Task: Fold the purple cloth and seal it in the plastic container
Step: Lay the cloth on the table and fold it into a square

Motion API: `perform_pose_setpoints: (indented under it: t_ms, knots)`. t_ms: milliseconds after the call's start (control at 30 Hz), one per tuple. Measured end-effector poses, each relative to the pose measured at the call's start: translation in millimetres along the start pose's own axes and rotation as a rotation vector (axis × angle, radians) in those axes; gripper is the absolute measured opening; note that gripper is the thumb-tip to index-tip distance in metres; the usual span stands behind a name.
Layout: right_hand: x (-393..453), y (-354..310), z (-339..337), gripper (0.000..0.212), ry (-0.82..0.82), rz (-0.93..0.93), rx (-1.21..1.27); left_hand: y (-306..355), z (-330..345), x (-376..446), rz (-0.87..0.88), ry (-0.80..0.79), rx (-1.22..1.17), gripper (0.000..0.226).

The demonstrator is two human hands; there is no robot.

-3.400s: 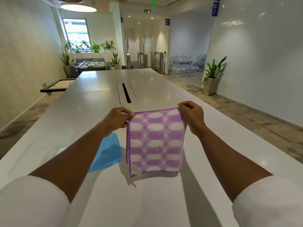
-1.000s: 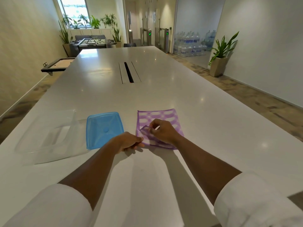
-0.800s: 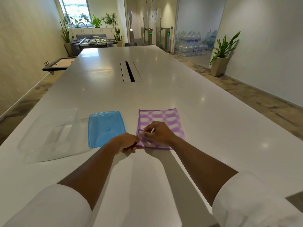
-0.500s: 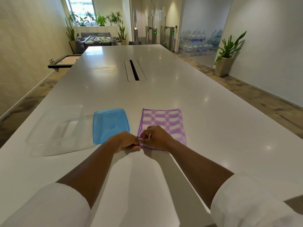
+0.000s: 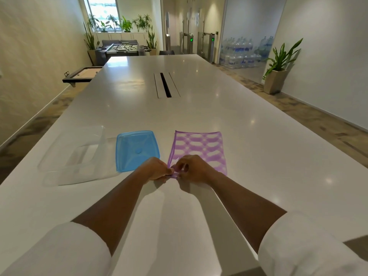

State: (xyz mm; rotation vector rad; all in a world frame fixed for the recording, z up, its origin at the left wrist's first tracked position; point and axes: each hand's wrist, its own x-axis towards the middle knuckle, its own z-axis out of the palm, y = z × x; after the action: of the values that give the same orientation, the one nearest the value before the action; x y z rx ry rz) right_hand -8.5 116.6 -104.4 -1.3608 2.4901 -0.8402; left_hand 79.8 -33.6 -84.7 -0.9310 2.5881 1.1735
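Our left hand and right hand pinching the purple cloth at its near-left corner, cloth stretching away flat on the desk

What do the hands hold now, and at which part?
Both the left hand and the right hand pinch the purple cloth at its near left corner; the rest lies flat on the table.

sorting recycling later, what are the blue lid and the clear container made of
Blue lid: looks like translucent moulded plastic, glossy, with a raised rim. Clear container: probably thin transparent plastic, since the table shows through its walls.
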Motion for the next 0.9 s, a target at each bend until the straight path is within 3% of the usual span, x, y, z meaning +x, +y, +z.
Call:
perform_pose_setpoints:
  t_ms: [167, 367, 667, 900]
  knots:
    - [-10.1, 15.0, -15.6, 0.027, 0.024, 0.015, -0.038, -4.8, 2.5, 4.8, 0.005, 0.063, 0.045, 0.027]
    - [-25.7, 34.1, -33.5, 0.026, 0.0, 0.069, -0.046, -3.4, 3.6, 10.0, -0.097, 0.115, 0.122, 0.049]
    - [-40.2, 50.8, -46.2, 0.02, -0.032, 0.106, -0.054, -5.1, 8.8, 17.9, -0.162, 0.096, 0.107, 0.043]
    - [-51.4, 56.8, -52.9, 0.017, -0.046, 0.123, -0.059, -10.2, 10.6, 9.7, -0.052, 0.198, 0.266, 0.039]
